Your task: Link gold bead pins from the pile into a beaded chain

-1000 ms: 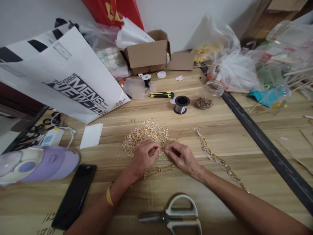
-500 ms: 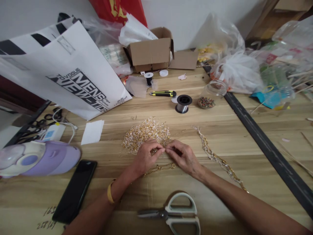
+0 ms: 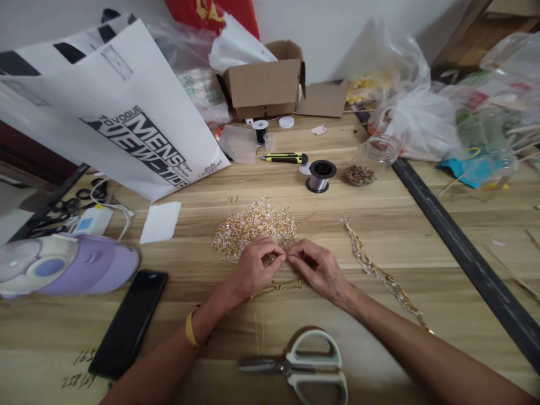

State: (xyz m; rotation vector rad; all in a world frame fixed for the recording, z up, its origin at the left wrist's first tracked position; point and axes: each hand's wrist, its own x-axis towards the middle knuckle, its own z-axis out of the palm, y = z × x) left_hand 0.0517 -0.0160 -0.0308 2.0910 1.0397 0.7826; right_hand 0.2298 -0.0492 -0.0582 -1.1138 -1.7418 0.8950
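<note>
- Left hand (image 3: 253,267) and right hand (image 3: 316,269) meet fingertip to fingertip at frame centre, pinching a tiny gold piece; it could slip into the pile of gold pins (image 3: 253,228) just above
- The gold chain (image 3: 276,287) under the wrists may snag; a sleeve-less forearm could drag it toward the scissors (image 3: 304,368) at the lower edge

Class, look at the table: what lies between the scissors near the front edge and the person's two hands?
In the head view, a short gold chain lies on the wooden table between the scissors and the left hand and right hand; otherwise bare wood.
</note>
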